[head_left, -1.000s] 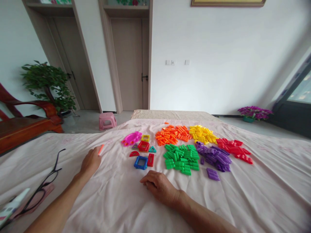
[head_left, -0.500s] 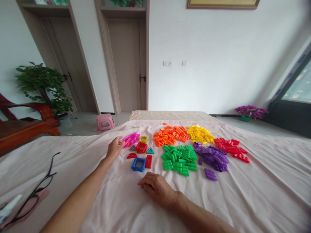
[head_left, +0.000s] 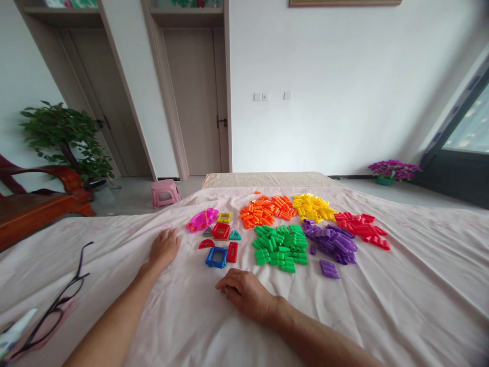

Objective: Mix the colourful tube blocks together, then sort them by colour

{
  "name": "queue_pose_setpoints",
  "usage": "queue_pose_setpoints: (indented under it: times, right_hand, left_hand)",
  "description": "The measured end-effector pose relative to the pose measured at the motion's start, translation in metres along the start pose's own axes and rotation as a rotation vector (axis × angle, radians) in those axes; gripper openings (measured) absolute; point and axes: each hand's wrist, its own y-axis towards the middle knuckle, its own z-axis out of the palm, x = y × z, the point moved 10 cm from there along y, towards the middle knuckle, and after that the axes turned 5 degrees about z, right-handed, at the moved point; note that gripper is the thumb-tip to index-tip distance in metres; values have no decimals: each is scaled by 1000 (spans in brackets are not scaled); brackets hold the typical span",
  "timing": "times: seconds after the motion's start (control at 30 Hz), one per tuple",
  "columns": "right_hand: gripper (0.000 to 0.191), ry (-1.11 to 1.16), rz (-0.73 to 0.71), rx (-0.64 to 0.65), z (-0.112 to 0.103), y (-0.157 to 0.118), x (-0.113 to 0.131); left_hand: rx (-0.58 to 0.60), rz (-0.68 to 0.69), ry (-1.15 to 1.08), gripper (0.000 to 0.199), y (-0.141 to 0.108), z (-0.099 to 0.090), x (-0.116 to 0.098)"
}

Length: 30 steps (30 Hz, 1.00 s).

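My left hand [head_left: 165, 247] rests on the cloth with its fingers lying flat, left of a bright pink toy piece with orange spots [head_left: 202, 220] and apart from it. Right of that piece lie flat frame-shaped magnetic tiles: a yellow square [head_left: 224, 218], a red square [head_left: 221, 231], a red rectangle [head_left: 232, 252], a blue square [head_left: 216, 257], a red half-round [head_left: 207, 244] and a teal triangle [head_left: 235, 235]. My right hand [head_left: 244, 293] lies curled on the cloth below the blue square, with nothing visible in it; its palm is hidden.
Heaps of plastic tube pieces lie sorted by colour: orange [head_left: 263, 211], yellow [head_left: 315, 208], green [head_left: 280, 244], purple [head_left: 332, 242] and red [head_left: 362, 230]. Eyeglasses [head_left: 57, 311] and a white tube [head_left: 17, 329] are at the left. A pink stool [head_left: 165, 193] stands beyond the cloth [head_left: 412, 295].
My left hand has drawn back from the pink toy piece, down and to the left, and now lies on the cloth. The right hand stays where it was. The view has shifted slightly.
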Motion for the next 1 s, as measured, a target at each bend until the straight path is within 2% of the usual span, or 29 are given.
queue_pose_setpoints:
  times: [0.27, 0.6, 1.0]
  right_hand:
    - [32, -23, -25, -15, 1, -1, 0]
    - [32, -47, -30, -15, 2, -2, 1]
    - [31, -51, -55, -27, 2, -3, 1]
  left_hand:
    - [76, -41, 93, 59, -23, 8, 5]
    - [157, -66, 83, 67, -47, 10, 1]
    - [64, -25, 91, 61, -60, -9, -10]
